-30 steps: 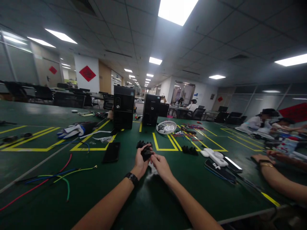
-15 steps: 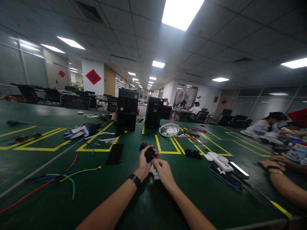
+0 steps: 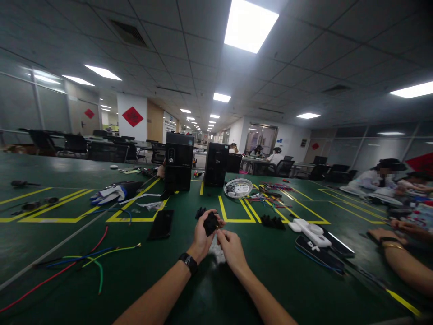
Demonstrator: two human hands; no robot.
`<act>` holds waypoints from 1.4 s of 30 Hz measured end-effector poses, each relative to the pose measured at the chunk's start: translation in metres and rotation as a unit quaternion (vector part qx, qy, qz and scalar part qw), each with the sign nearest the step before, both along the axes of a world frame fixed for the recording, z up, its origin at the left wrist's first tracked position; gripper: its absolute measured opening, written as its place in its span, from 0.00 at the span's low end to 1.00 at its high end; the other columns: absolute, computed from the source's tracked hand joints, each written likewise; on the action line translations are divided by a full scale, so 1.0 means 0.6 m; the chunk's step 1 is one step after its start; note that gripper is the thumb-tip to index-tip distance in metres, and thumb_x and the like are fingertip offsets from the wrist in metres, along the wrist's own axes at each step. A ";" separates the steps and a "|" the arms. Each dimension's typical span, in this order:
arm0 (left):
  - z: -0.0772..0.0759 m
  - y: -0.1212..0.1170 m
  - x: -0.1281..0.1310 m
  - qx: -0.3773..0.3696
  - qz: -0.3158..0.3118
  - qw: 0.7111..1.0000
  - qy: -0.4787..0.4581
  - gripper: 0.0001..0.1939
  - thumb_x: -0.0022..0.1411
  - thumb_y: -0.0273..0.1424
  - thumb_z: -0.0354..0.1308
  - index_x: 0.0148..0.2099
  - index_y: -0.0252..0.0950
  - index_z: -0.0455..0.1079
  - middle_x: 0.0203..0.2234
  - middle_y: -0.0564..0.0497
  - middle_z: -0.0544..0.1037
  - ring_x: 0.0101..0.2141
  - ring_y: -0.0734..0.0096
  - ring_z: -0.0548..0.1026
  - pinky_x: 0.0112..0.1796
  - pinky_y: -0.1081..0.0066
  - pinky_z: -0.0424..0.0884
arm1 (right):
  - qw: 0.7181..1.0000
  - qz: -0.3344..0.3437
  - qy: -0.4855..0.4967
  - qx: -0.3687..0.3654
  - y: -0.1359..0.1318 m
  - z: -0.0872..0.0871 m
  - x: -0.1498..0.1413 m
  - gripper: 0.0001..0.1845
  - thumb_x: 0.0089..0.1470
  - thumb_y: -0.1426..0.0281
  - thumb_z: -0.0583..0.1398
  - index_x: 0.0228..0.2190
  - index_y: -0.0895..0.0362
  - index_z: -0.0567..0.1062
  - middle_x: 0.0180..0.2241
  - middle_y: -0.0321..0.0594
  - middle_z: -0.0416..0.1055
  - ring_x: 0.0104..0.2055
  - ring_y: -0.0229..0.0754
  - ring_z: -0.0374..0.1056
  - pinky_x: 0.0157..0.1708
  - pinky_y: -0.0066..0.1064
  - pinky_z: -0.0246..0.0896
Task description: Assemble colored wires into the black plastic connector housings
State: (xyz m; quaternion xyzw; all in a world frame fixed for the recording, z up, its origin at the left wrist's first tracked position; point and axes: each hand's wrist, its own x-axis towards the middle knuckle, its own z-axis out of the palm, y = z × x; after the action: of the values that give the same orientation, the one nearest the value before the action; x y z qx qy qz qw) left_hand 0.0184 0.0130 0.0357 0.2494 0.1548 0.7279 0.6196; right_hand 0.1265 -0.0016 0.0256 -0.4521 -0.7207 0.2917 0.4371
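Observation:
My left hand (image 3: 203,234) is wrapped round a small black plastic part (image 3: 210,223), held up above the green table (image 3: 142,275). A black watch sits on that wrist. My right hand (image 3: 232,248) is just to its right, fingers pinched together against the part's lower right edge. What the pinch holds is too small to make out. A small pale scrap (image 3: 216,253) lies on the table under my hands. More black parts (image 3: 200,212) lie just beyond my hands.
Coloured wires (image 3: 84,257) lie at left, a black phone (image 3: 161,224) left of centre. Two black computer cases (image 3: 179,161) stand behind, with a white fan grille (image 3: 238,188). White parts (image 3: 306,227) and black parts (image 3: 272,221) lie at right. Another person's forearm (image 3: 402,262) rests far right.
My hands have kept hold of the black part and turned it slightly. The view has tilted and shifted a little, so the table items sit lower and further right.

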 end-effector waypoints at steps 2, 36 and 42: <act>0.002 -0.002 0.000 0.001 -0.001 1.000 -0.001 0.11 0.56 0.35 0.54 0.39 0.33 0.68 0.27 0.49 0.75 0.29 0.66 0.76 0.35 0.67 0.71 | 1.000 -0.001 0.001 0.003 0.000 0.000 0.000 0.22 0.56 0.59 0.51 0.17 0.57 0.66 0.16 0.31 0.59 0.21 0.35 0.57 0.24 0.25 0.46; 0.005 -0.016 -0.001 0.083 0.128 0.924 0.350 0.12 0.59 0.34 0.47 0.39 0.34 0.67 0.30 0.50 0.74 0.30 0.69 0.74 0.32 0.70 0.67 | 0.996 0.057 -0.029 -0.063 0.014 -0.012 0.011 0.30 0.59 0.54 0.46 0.15 0.59 0.68 0.11 0.32 0.55 0.15 0.32 0.52 0.20 0.25 0.44; 0.004 -0.018 0.008 0.080 0.140 0.912 0.377 0.13 0.60 0.35 0.46 0.40 0.35 0.68 0.28 0.51 0.73 0.30 0.69 0.74 0.31 0.72 0.67 | 0.985 0.102 -0.015 -0.139 0.027 -0.017 0.025 0.29 0.58 0.51 0.47 0.17 0.59 0.67 0.09 0.28 0.50 0.13 0.30 0.46 0.17 0.24 0.39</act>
State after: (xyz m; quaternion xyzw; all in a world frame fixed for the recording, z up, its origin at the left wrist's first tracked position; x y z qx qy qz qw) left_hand 0.0234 0.0020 0.0380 0.5301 0.3515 0.6688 0.3850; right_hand 0.1412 0.0148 0.0156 -0.4374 -0.7218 0.4253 0.3267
